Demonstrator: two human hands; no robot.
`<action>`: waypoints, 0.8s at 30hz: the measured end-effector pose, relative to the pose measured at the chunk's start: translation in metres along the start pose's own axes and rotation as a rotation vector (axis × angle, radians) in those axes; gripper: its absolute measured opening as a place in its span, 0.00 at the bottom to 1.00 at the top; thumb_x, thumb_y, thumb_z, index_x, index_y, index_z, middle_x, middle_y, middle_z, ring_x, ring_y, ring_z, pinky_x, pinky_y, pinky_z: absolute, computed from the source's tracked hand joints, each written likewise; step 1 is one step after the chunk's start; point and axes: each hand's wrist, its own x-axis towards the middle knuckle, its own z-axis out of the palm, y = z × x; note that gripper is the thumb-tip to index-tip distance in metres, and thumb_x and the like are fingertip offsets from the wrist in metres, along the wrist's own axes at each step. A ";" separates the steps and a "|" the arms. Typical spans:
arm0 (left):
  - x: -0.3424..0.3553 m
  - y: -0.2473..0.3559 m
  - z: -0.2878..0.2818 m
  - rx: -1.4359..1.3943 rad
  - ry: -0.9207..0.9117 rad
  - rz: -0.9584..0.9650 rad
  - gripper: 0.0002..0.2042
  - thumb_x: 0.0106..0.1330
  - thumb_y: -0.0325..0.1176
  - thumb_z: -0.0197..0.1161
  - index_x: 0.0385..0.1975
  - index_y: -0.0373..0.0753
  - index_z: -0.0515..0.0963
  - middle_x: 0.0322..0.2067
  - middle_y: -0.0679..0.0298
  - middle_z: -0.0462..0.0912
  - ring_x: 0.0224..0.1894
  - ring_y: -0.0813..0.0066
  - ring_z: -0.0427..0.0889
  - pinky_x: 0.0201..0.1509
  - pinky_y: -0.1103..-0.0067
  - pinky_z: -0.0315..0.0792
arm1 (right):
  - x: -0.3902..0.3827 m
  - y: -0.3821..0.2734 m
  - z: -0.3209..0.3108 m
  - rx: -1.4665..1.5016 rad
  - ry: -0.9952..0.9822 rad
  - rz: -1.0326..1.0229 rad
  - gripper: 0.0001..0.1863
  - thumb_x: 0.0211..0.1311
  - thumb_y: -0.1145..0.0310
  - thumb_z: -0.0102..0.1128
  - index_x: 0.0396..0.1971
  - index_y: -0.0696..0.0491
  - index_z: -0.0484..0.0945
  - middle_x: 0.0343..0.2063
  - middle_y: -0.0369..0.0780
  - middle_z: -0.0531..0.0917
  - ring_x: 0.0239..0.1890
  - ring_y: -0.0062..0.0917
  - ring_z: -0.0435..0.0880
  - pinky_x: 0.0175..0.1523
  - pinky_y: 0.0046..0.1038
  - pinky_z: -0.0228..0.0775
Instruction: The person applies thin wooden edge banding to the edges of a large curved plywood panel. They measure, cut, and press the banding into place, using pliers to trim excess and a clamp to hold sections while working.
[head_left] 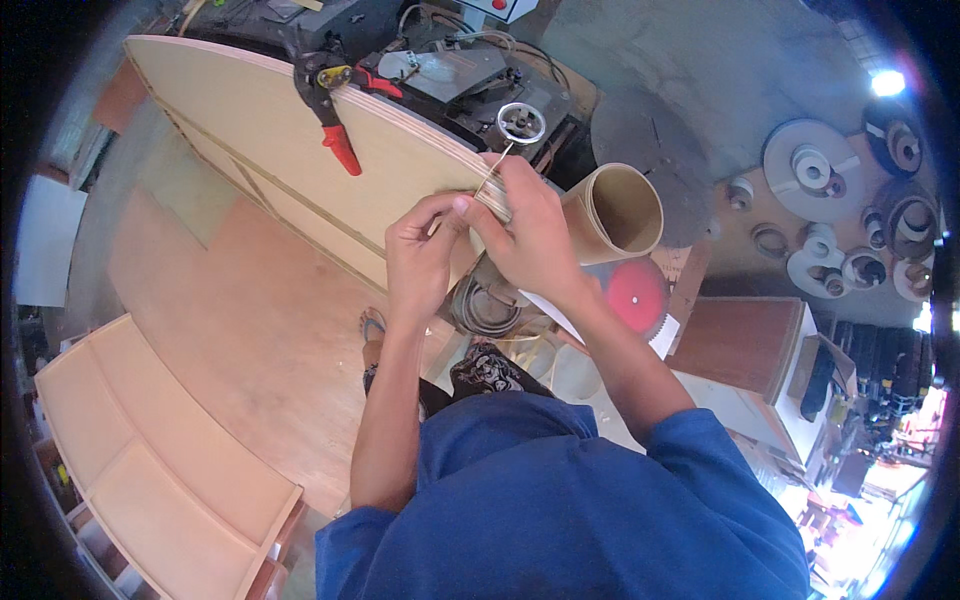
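Note:
A pale wooden panel (250, 150) with layered edges stands on its side, slanting across the upper middle. A black snipping tool with red handles (335, 140) hangs over its top edge. At the panel's right end, my left hand (425, 250) pinches near the edge; what its fingers hold is too small to make out. My right hand (525, 225) grips the panel's edge just beside it, thumb toward the left fingertips. A thin pale strip or rod (497, 165) runs up from my fingers toward a silver handwheel (521, 122) on the dark machine behind.
A cardboard tube (640, 185) and red circular blade (635, 295) sit right of my hands, coiled hose (485, 305) below. Curved panels (150, 470) lie lower left. Rolls of edging (830, 170), a brown-topped cabinet (740, 345) and bright clutter stand right. My sandalled foot (372, 330) shows below.

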 end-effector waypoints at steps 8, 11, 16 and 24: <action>-0.005 -0.016 -0.010 0.073 -0.010 0.055 0.11 0.77 0.29 0.68 0.53 0.32 0.88 0.46 0.62 0.90 0.52 0.78 0.83 0.60 0.79 0.75 | -0.003 0.009 0.004 -0.026 0.086 -0.091 0.25 0.70 0.60 0.70 0.54 0.64 0.74 0.46 0.56 0.83 0.49 0.56 0.84 0.54 0.46 0.76; -0.010 -0.028 -0.022 0.158 -0.020 0.029 0.12 0.76 0.30 0.68 0.54 0.32 0.87 0.47 0.60 0.90 0.53 0.75 0.84 0.62 0.76 0.75 | -0.004 0.008 0.004 -0.009 0.079 -0.076 0.25 0.68 0.64 0.71 0.55 0.66 0.73 0.47 0.59 0.81 0.51 0.59 0.82 0.56 0.47 0.76; -0.026 -0.054 -0.033 0.270 0.037 -0.092 0.15 0.76 0.30 0.68 0.57 0.31 0.85 0.52 0.59 0.90 0.56 0.72 0.85 0.66 0.74 0.75 | -0.004 0.009 0.005 -0.031 0.050 -0.038 0.27 0.66 0.64 0.72 0.55 0.66 0.73 0.49 0.60 0.80 0.51 0.60 0.82 0.55 0.48 0.78; -0.040 -0.094 -0.061 0.321 0.022 -0.175 0.18 0.77 0.34 0.68 0.60 0.30 0.83 0.51 0.61 0.90 0.56 0.73 0.85 0.65 0.75 0.75 | -0.007 0.015 0.007 -0.093 0.114 -0.079 0.36 0.59 0.62 0.80 0.61 0.64 0.72 0.51 0.60 0.83 0.48 0.56 0.87 0.54 0.45 0.80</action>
